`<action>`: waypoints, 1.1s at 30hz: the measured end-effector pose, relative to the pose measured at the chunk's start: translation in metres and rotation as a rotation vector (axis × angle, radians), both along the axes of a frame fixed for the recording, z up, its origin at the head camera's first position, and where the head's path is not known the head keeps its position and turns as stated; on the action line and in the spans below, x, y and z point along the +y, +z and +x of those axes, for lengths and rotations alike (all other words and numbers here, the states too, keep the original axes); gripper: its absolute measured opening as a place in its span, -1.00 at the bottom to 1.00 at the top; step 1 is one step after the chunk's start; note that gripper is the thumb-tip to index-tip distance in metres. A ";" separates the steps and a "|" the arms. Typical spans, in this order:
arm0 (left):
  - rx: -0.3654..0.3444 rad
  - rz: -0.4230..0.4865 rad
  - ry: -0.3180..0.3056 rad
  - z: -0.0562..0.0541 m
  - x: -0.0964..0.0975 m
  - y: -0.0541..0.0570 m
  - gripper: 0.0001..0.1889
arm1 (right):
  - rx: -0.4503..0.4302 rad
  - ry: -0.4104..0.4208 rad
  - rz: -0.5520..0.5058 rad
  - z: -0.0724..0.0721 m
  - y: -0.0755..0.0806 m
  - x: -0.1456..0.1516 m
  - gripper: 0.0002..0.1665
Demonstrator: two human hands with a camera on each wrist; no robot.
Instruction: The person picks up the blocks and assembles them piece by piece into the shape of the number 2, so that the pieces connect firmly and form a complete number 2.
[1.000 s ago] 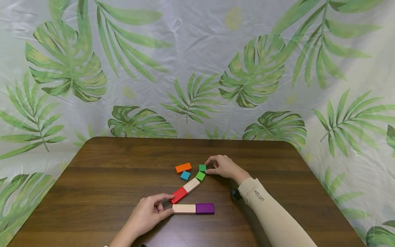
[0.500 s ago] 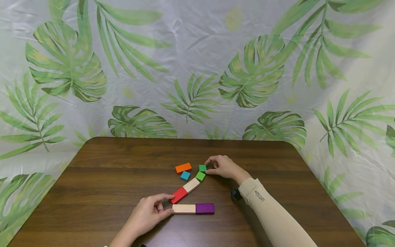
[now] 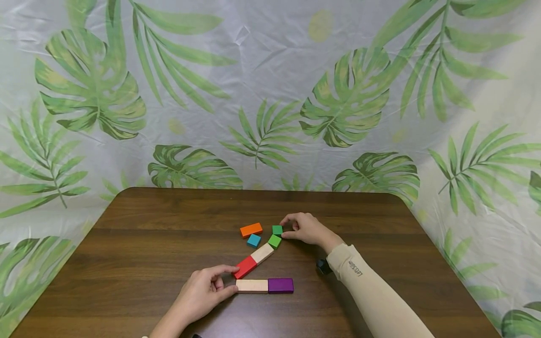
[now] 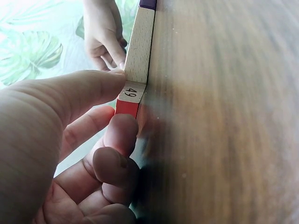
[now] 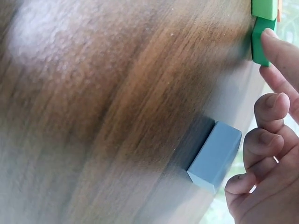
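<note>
In the head view my left hand (image 3: 203,292) spans the left ends of two rows of wooden blocks. Its index finger touches the red block (image 3: 245,267), and its thumb presses the end of a plain wooden block (image 3: 252,286); the number 49 shows on that end in the left wrist view. A purple block (image 3: 281,285) continues this lower row. The slanted row runs from the red block through another plain block (image 3: 262,253) to a light green block (image 3: 274,241). My right hand (image 3: 308,228) pinches the dark green block (image 5: 262,41) between thumb and index finger, its other fingers curled.
An orange block (image 3: 251,230) and a blue block (image 3: 254,241) lie left of the green ones. Beside my right hand's curled fingers sits a grey-blue block (image 5: 216,156), hidden in the head view. A leaf-patterned cloth (image 3: 270,94) hangs behind the wooden table (image 3: 148,263).
</note>
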State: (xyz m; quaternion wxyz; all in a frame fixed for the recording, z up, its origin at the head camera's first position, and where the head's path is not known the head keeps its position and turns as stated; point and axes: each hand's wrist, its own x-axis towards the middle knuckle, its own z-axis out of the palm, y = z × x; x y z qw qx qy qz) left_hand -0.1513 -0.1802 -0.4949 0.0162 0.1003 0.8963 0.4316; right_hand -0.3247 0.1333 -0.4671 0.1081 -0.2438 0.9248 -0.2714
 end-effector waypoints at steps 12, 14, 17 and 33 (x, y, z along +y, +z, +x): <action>0.002 -0.007 0.002 0.000 0.000 -0.001 -0.63 | -0.009 0.003 -0.010 -0.001 0.004 0.008 -0.63; -0.004 -0.013 0.005 -0.001 0.000 -0.001 -0.64 | -0.006 0.004 -0.012 -0.001 0.005 0.011 -0.62; -0.010 -0.028 0.009 -0.001 0.000 -0.001 -0.64 | -0.013 -0.001 -0.026 -0.001 0.007 0.016 -0.61; -0.005 -0.006 -0.002 0.000 -0.001 0.000 -0.64 | -0.055 -0.059 -0.092 -0.001 0.002 0.049 -0.54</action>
